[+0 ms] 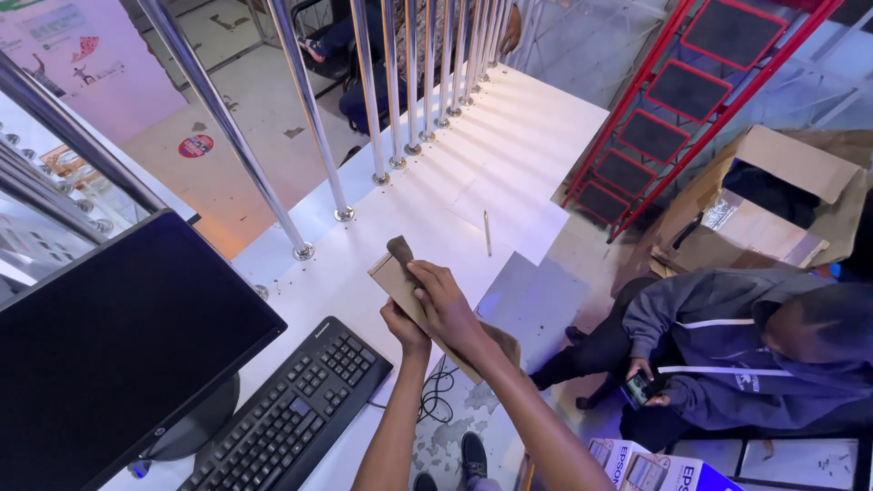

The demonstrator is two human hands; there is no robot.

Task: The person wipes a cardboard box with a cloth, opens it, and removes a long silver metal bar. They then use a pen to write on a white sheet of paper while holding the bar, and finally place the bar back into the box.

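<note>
White desk (509, 136), cardboard piece (393, 277) under right-hand fingers (427, 275)

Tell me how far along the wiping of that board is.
In hand: the left hand holds the board from beneath while the right hand presses a brown cloth on its upper end. How much is already wiped or left cannot be told.

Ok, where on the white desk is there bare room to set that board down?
The widest bare patch of the white desk runs from the pen to the far end, beside the railing posts. A smaller one lies between the board in both hands and the posts. It is crowded near the keyboard and monitor.
</note>
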